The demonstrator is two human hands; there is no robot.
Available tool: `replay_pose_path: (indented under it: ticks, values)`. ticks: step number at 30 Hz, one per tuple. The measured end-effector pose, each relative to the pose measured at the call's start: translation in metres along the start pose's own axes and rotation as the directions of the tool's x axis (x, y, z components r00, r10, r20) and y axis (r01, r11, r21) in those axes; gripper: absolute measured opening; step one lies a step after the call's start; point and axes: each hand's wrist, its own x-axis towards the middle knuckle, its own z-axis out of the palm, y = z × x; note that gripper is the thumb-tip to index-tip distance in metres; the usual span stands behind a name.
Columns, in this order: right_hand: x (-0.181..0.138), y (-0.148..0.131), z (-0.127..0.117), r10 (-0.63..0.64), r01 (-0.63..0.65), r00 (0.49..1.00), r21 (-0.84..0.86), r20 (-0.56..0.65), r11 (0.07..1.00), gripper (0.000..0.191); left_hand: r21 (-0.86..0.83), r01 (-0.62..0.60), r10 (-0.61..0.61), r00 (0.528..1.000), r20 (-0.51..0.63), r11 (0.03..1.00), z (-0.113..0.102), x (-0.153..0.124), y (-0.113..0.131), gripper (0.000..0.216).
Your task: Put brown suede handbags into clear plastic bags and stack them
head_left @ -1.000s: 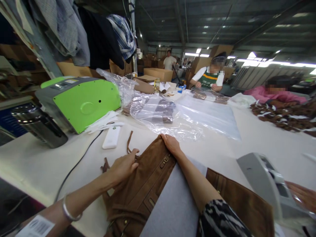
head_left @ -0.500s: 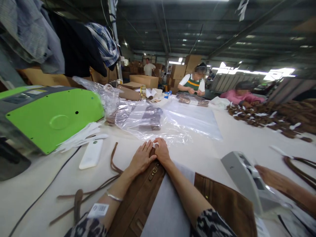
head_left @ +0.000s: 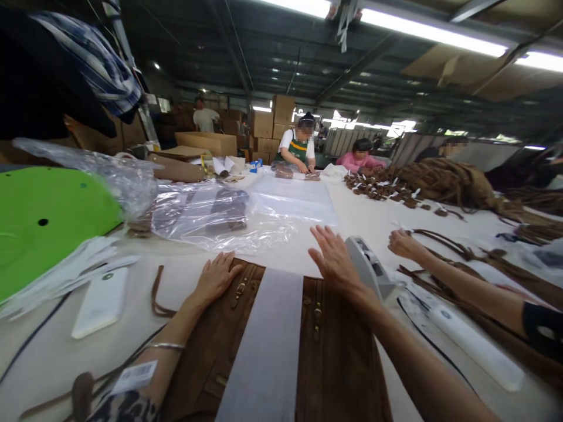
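Observation:
A brown suede bag (head_left: 325, 351) lies flat on the white table (head_left: 44, 357) in front of me, with a pale grey strip of paper (head_left: 270, 346) across its middle. My left hand (head_left: 215, 278) rests flat, fingers out, on the bag's top left corner beside a brass buckle (head_left: 240, 288). My right hand (head_left: 334, 261) is open with fingers spread, raised just past the bag's top right edge, next to a grey tape dispenser (head_left: 367, 266). Brown straps (head_left: 156, 296) trail left of the bag.
A green machine (head_left: 39, 220) and white remote-like device (head_left: 101, 302) sit at left. Clear plastic bags (head_left: 220, 214) lie beyond the bag. A co-worker's hand (head_left: 404, 243) reaches in from the right among brown straps. Other people work at the far end near cardboard boxes (head_left: 206, 140).
The bag has been spread out flat. My hands, together at its far corner before, have parted: left to the left corner, right lifted toward the tape dispenser. The view swung rightward.

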Motion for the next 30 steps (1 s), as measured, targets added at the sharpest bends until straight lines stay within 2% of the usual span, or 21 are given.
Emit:
replay_pose_path:
  ticks: [2,3,5,7,10,14,19,22,26,28,30]
  values:
    - [-0.028,0.041,0.032,0.188,-0.176,0.979,-0.138,0.078,0.975,0.051,0.016,-0.001,0.001,1.0,0.006,1.0,-0.003,0.001,0.002,0.062]
    - [-0.036,0.057,0.048,0.241,-0.217,0.962,-0.175,0.13,0.96,0.05,0.028,-0.005,0.005,1.0,0.008,1.0,-0.006,0.002,0.004,0.061]
    - [-0.042,0.078,0.073,0.237,-0.21,0.963,-0.194,0.13,0.958,0.051,0.069,-0.022,0.024,0.999,-0.034,0.997,-0.012,0.005,0.008,0.053]
    - [-0.042,0.083,0.082,0.163,-0.15,0.985,-0.177,0.057,0.973,0.048,0.117,-0.069,0.086,0.986,-0.144,0.991,-0.017,0.008,0.013,0.043]
    - [-0.043,0.073,0.071,0.092,-0.092,0.996,-0.142,-0.011,0.986,0.038,0.154,-0.213,0.248,0.932,-0.263,0.965,-0.021,0.012,0.019,0.031]
    - [-0.044,0.053,0.046,0.119,-0.099,0.977,-0.121,0.176,0.988,0.043,0.144,-0.351,0.374,0.91,-0.181,0.925,-0.03,0.015,0.024,0.028]
    - [-0.043,0.03,0.023,0.167,-0.162,0.925,-0.043,0.342,0.986,0.036,0.21,-0.428,0.453,0.888,-0.084,0.879,-0.051,0.014,0.03,0.037]
    - [-0.052,0.023,0.024,0.178,-0.186,0.928,-0.009,0.328,0.983,0.028,0.214,-0.455,0.479,0.875,-0.073,0.864,-0.056,0.01,0.038,0.036]
    - [-0.064,0.02,0.034,0.273,-0.266,0.925,-0.061,0.266,0.962,0.027,0.102,-0.55,0.556,0.831,-0.032,0.829,-0.043,0.003,0.052,0.024]
    - [-0.065,0.018,0.039,0.312,-0.298,0.921,-0.093,0.234,0.95,0.028,0.069,-0.586,0.589,0.808,-0.028,0.807,-0.033,0.003,0.059,0.032]
    - [-0.065,0.015,0.046,0.275,-0.262,0.939,-0.09,0.204,0.961,0.026,0.068,-0.596,0.599,0.799,-0.041,0.8,-0.024,0.004,0.063,0.042]
